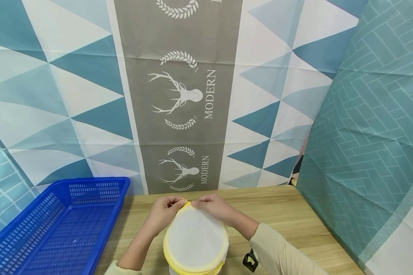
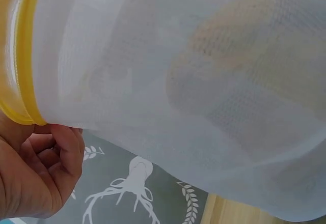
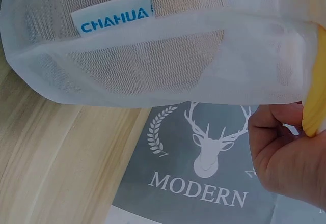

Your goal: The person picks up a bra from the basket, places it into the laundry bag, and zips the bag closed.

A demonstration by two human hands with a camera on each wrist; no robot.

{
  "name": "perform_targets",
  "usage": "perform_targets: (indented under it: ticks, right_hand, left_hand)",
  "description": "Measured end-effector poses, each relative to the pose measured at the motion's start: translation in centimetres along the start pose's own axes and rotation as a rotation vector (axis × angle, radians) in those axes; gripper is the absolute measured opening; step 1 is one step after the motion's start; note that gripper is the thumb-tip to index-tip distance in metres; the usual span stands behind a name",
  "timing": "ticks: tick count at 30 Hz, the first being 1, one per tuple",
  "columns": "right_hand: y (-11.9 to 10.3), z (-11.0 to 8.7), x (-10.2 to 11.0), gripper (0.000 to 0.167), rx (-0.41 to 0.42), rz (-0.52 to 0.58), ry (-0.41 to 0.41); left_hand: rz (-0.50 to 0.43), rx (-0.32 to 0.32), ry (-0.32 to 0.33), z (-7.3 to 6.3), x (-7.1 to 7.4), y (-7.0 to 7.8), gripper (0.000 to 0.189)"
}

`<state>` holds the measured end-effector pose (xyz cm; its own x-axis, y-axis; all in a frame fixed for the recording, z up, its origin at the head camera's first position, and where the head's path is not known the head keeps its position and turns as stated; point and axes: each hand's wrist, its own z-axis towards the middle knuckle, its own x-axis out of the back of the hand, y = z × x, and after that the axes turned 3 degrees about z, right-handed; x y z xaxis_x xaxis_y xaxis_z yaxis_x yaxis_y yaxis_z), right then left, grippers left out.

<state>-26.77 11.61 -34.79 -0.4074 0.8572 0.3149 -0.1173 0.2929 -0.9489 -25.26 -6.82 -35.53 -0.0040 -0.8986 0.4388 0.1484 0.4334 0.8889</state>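
Observation:
A white mesh laundry bag (image 1: 197,238), round and trimmed in yellow, stands over the table with its flat round end facing up in the head view. My left hand (image 1: 163,214) pinches the yellow trim at the far edge of that end. Just to the right, my right hand (image 1: 216,208) holds the same trim between thumb and fingers. In the left wrist view the yellow zip band (image 2: 26,56) runs above curled left fingers. A white CHAHUA label (image 3: 114,14) is on the bag's side in the right wrist view. Tan patches show through the mesh.
A blue plastic basket (image 1: 119,208) with slotted walls sits on the left. The wood-grain table (image 1: 278,214) ends at a patterned curtain (image 1: 179,133) behind and a teal one (image 1: 365,152) on the right. A small black object (image 1: 250,261) is beside the right sleeve.

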Motion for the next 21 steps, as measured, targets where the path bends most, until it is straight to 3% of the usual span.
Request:
perform_targets:
  ticks: [10,15,21]
  right_hand:
    - [-0.37,-0.47,0.41,0.032,-0.024,0.001,0.000]
    - [-0.14,-0.35,0.40,0.041,-0.044,-0.019,0.017]
    - [0.04,-0.03,0.34,0.033,0.026,-0.066,-0.014]
  left_hand:
    - [0.025,-0.030,-0.047,0.21,0.17,0.24,0.015]
    - [0.026,-0.051,-0.070,0.33,-0.11,-0.03,0.015]
    - [0.037,-0.061,-0.076,0.38,-0.32,-0.13,0.015]
